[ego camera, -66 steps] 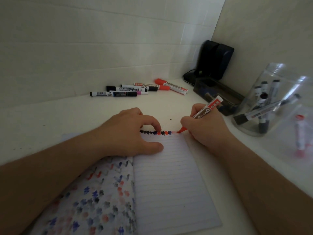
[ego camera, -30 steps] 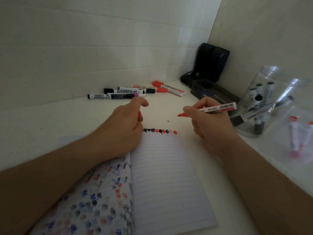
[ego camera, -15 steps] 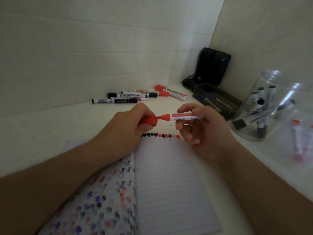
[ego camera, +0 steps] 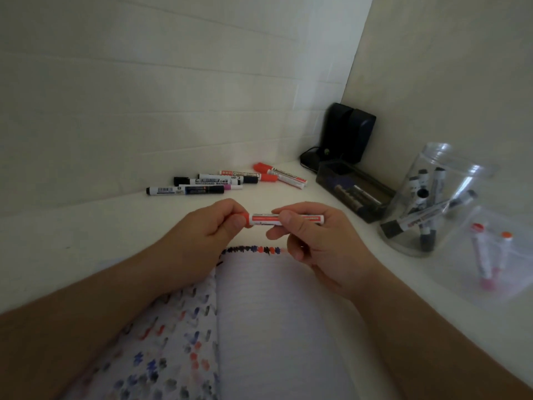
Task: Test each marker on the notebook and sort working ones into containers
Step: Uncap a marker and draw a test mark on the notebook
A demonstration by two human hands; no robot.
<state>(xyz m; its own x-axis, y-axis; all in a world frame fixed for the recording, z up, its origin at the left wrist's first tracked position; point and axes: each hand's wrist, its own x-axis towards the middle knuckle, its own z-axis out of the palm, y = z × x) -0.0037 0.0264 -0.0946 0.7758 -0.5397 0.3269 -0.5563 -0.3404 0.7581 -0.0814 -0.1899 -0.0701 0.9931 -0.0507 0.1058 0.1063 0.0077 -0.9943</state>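
White corner table [ego camera: 86, 226]: left hand [ego camera: 199, 235] pinching cap [ego camera: 246, 220], right hand [ego camera: 314, 238] gripping marker [ego camera: 277, 220]; capping needs straight, firm push.

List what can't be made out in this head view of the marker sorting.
- Red cap of the red-and-white whiteboard marker: mostly hidden by the left hand; whether it is fully seated is unclear.
- Marker's label: covered partly by the right hand, too small to read.
- Dark rectangular tray: contents too dim.
- Clear plastic container with red markers: blurred; its outline is faint.
- Lined notebook: cut off by the bottom edge.
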